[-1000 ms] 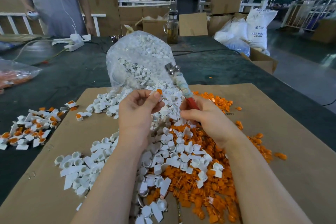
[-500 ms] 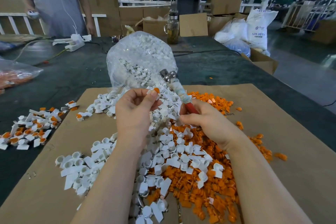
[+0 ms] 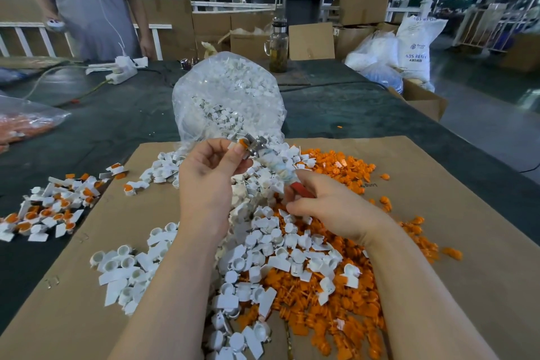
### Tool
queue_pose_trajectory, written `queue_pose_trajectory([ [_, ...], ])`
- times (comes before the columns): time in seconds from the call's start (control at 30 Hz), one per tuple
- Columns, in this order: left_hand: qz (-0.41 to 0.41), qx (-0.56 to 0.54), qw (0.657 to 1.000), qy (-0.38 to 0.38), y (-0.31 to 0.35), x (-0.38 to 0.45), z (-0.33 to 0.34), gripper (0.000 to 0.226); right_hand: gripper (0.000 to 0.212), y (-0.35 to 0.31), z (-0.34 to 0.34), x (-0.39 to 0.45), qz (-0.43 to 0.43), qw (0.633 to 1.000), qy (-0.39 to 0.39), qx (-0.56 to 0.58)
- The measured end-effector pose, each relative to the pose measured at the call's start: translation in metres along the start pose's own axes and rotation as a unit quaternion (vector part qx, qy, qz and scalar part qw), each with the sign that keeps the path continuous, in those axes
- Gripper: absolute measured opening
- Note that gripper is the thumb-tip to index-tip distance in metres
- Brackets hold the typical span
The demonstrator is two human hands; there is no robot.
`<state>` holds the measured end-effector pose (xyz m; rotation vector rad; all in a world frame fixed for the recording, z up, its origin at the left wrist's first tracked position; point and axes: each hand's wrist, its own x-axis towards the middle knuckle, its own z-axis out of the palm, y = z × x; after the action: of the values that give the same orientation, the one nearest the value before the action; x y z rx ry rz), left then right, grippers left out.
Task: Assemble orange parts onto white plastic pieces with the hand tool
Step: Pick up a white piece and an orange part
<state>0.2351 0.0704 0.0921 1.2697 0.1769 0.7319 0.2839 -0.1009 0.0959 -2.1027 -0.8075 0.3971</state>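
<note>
My left hand (image 3: pixel 209 175) pinches a white plastic piece with an orange part (image 3: pixel 241 144) set in it, raised above the cardboard. My right hand (image 3: pixel 330 207) grips the hand tool (image 3: pixel 277 165) by its red handle; the tool's metal head meets the orange part. Loose white pieces (image 3: pixel 263 245) lie heaped under my hands. Loose orange parts (image 3: pixel 342 304) spread to the right and toward me. A pile of assembled white-and-orange pieces (image 3: pixel 49 210) lies at the left.
A brown cardboard sheet (image 3: pixel 455 213) covers the dark table. A clear bag of white pieces (image 3: pixel 228 96) stands behind my hands, another bag with orange parts (image 3: pixel 23 123) at far left. A person (image 3: pixel 87 3) stands beyond the table by a power strip (image 3: pixel 121 73).
Both hands rose slightly. The tool's head swung left until it met the orange part on the white piece in my left hand.
</note>
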Motion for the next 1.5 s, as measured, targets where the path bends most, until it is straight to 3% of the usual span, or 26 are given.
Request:
queue_pose_trajectory([
  [0.1,-0.007,0.000,1.000,0.007,0.000,0.000,0.000,0.012,0.007,-0.002,0.003,0.002,-0.017,0.999,0.018,-0.043],
  [0.27,-0.017,0.001,1.000,0.019,-0.001,0.000,-0.001,0.013,0.028,-0.002,0.006,0.006,-0.025,0.997,0.048,-0.058],
  [0.4,-0.038,-0.009,0.999,0.021,0.000,0.002,-0.003,0.012,0.029,0.000,0.010,0.009,-0.021,0.997,0.041,-0.058],
  [0.5,-0.066,-0.050,0.996,0.030,0.002,0.002,-0.003,0.010,0.028,0.001,0.012,0.010,-0.021,0.996,0.058,-0.066],
  [0.57,-0.099,-0.104,0.986,0.079,0.004,0.004,-0.009,0.007,0.025,0.002,0.013,0.011,-0.019,0.994,0.086,-0.066],
  [0.73,-0.183,-0.289,0.892,0.295,0.012,0.017,-0.039,0.020,0.015,0.012,0.004,0.013,0.028,0.976,0.203,-0.077],
  [0.87,-0.178,-0.376,0.828,0.375,0.015,0.020,-0.053,0.033,0.024,0.027,-0.004,0.016,0.114,0.950,0.264,-0.124],
  [0.97,-0.149,-0.414,0.800,0.407,0.016,0.021,-0.060,0.039,0.027,0.032,-0.006,0.016,0.160,0.936,0.273,-0.153],
  [1.2,-0.110,-0.414,0.809,0.402,0.017,0.023,-0.072,0.050,0.016,0.036,-0.006,0.016,0.208,0.930,0.247,-0.177],
  [1.33,-0.129,-0.397,0.811,0.410,0.016,0.023,-0.074,0.044,0.014,0.036,-0.007,0.016,0.219,0.929,0.242,-0.176],
  [1.4,-0.190,-0.279,0.855,0.393,0.017,0.024,-0.072,0.034,0.014,0.036,-0.008,0.015,0.222,0.926,0.243,-0.183],
  [1.5,-0.248,-0.022,0.920,0.303,0.015,0.026,-0.064,0.014,0.014,0.037,-0.008,0.015,0.233,0.925,0.236,-0.185],
])
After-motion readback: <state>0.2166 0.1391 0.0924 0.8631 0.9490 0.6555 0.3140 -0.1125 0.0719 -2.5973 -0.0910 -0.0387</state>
